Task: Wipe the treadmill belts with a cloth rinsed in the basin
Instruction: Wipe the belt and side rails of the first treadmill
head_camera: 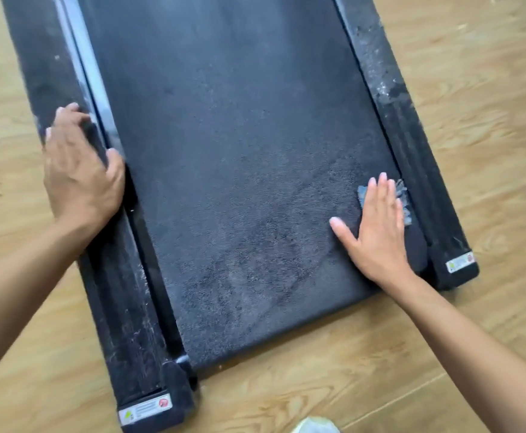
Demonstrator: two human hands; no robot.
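Observation:
The black treadmill belt (239, 170) fills the middle of the view, dusty grey with curved wipe marks near its rear end. My right hand (377, 229) lies flat with straight fingers on a dark cloth (416, 248) with a pale fringed edge, pressing it onto the belt's right side near the right rail. My left hand (80, 173) rests on the left side rail (121, 276), fingers draped over its outer edge and thumb on the inner edge.
The right side rail (411, 129) carries white dust patches. Both rail end caps bear warning stickers (146, 412). Light wooden floor (489, 104) surrounds the treadmill. A pale object (314, 426) shows at the bottom edge. No basin is in view.

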